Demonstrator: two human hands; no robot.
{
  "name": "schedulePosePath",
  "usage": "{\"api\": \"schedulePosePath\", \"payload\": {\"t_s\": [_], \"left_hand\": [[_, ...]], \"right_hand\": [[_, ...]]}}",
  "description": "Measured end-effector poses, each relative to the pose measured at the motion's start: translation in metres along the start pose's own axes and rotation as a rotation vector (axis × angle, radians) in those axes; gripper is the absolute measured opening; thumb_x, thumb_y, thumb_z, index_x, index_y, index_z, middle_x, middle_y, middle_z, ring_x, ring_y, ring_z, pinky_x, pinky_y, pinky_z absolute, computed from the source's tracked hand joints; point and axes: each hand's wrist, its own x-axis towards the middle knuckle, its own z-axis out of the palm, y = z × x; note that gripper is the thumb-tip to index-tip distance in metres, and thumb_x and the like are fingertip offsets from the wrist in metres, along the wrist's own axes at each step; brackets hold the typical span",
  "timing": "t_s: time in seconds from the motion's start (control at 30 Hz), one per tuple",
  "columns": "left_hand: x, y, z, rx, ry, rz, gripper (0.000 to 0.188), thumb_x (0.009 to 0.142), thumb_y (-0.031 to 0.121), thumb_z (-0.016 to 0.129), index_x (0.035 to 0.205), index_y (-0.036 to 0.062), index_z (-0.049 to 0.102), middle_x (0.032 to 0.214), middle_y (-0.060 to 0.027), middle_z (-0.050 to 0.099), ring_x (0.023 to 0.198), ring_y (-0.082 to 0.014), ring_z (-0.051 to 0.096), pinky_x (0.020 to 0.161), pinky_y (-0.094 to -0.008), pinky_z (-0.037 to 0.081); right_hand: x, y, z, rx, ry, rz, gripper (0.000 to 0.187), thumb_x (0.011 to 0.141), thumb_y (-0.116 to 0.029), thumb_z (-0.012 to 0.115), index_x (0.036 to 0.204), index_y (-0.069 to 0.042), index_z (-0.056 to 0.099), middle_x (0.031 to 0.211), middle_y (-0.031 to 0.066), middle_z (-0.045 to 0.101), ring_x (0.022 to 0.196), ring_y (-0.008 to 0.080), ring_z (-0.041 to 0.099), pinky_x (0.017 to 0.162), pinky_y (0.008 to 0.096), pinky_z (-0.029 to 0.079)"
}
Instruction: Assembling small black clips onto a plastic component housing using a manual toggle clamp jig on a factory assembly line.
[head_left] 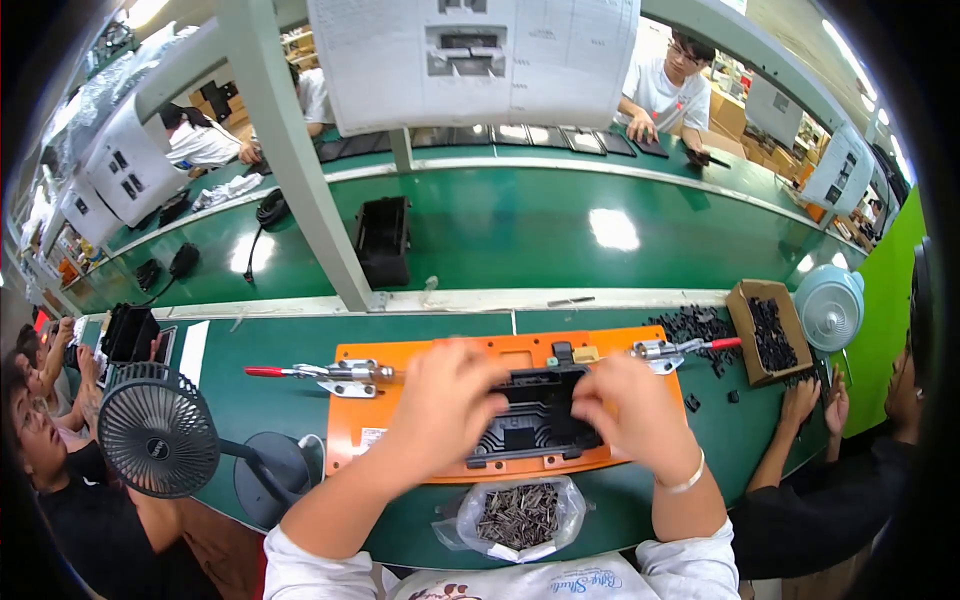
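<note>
A black plastic housing (520,436) with a ribbed inside lies face up on an orange fixture plate (350,425) in front of me. My left hand (450,395) is at its upper left edge, thumb and fingers curled in and closed on the rim. At the right wall, my right hand (632,405) has its bent fingers closed on the other edge; a light band circles that wrist. Fingertips of both hands are partly hidden or slightly blurred. Toggle clamps with red handles flank the housing, one left (345,377) and one right (660,352).
A plastic bag of screws (518,515) sits just below the plate. To the right are scattered black parts (690,328), a cardboard box (775,335) and a light blue fan (830,308). At left stands a dark fan (158,432). Co-workers sit on both sides and across.
</note>
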Motion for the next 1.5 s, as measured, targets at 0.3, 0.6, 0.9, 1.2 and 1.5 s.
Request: {"api": "schedulePosePath", "payload": {"t_s": [0.3, 0.6, 0.9, 1.2, 1.5], "left_hand": [[-0.088, 0.061, 0.039, 0.193, -0.581, 0.285, 0.011, 0.072, 0.013, 0.059, 0.077, 0.0044, 0.063, 0.079, -0.0057, 0.055, 0.072, -0.0191, 0.059, 0.063, -0.0313, 0.046], [-0.093, 0.051, 0.038, 0.042, -0.522, 0.259, 0.005, 0.072, 0.012, 0.059, 0.075, 0.0085, 0.061, 0.080, -0.0045, 0.054, 0.074, -0.0200, 0.059, 0.063, -0.0309, 0.046], [-0.047, 0.018, -0.018, -0.373, 0.046, 0.090, 0.013, 0.073, 0.001, 0.067, 0.084, 0.0060, 0.066, 0.079, -0.0071, 0.062, 0.071, -0.0241, 0.061, 0.060, -0.0329, 0.049], [-0.022, -0.039, -0.006, -0.290, 0.338, -0.197, 0.012, 0.071, -0.001, 0.074, 0.081, 0.0014, 0.067, 0.079, -0.0088, 0.060, 0.071, -0.0223, 0.059, 0.061, -0.0310, 0.046], [-0.019, -0.051, 0.009, -0.035, 0.305, -0.134, 0.009, 0.072, 0.004, 0.073, 0.079, 0.0069, 0.068, 0.081, -0.0037, 0.058, 0.081, -0.0229, 0.055, 0.077, -0.0359, 0.038]], "right_hand": [[-0.079, -0.050, 0.057, -0.097, -0.503, -0.108, 0.005, 0.068, -0.009, 0.060, 0.072, -0.006, 0.061, 0.076, 0.0094, 0.057, 0.069, 0.0225, 0.062, 0.059, 0.0316, 0.050], [-0.082, -0.048, 0.051, -0.022, -0.497, -0.118, 0.004, 0.069, -0.008, 0.060, 0.072, -0.007, 0.062, 0.076, 0.0088, 0.057, 0.070, 0.0243, 0.063, 0.061, 0.0328, 0.052], [0.000, 0.006, -0.007, -0.242, 0.157, 0.000, 0.007, 0.073, -0.004, 0.069, 0.079, -0.005, 0.066, 0.070, 0.0075, 0.059, 0.065, 0.0269, 0.061, 0.058, 0.0353, 0.050], [0.014, 0.050, 0.018, -0.148, 0.096, 0.007, 0.019, 0.072, -0.005, 0.074, 0.091, -0.005, 0.071, 0.080, 0.0076, 0.059, 0.068, 0.0242, 0.061, 0.060, 0.0339, 0.050], [0.004, 0.046, 0.015, 0.027, 0.087, 0.057, 0.022, 0.074, 0.003, 0.070, 0.095, -0.001, 0.069, 0.085, 0.0107, 0.057, 0.074, 0.0259, 0.060, 0.065, 0.0342, 0.050]]}}
